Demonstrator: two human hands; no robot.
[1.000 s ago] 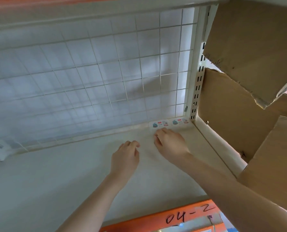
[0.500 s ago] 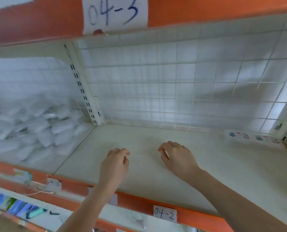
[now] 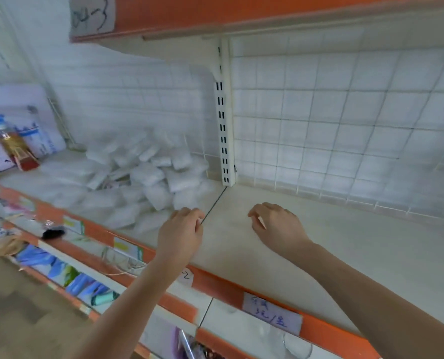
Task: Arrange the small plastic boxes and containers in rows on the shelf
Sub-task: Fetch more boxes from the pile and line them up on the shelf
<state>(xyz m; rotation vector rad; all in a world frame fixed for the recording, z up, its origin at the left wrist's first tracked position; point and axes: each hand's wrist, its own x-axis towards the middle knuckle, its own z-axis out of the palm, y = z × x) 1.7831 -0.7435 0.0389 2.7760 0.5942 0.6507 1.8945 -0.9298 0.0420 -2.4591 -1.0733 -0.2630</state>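
Now both hands, left hand (image 3: 180,233) and right hand (image 3: 276,225), are held loosely curled, holding nothing, over the bare shelf (image 3: 345,244) beside the pile of white packets (image 3: 148,182).

- A white wire grid panel (image 3: 345,130) backs the bay, with a slotted white upright (image 3: 222,130) standing at the joint between two bays.
- An orange upper shelf edge (image 3: 241,14) carries a handwritten paper label (image 3: 92,16).
- Another handwritten paper tag (image 3: 271,313) sits on the lower orange edge strip (image 3: 215,283).
- A bottle with a gold neck (image 3: 16,149) stands far left, in front of white printed packs (image 3: 16,112).
- Blue packets (image 3: 86,286) lie blurred on the shelf below.
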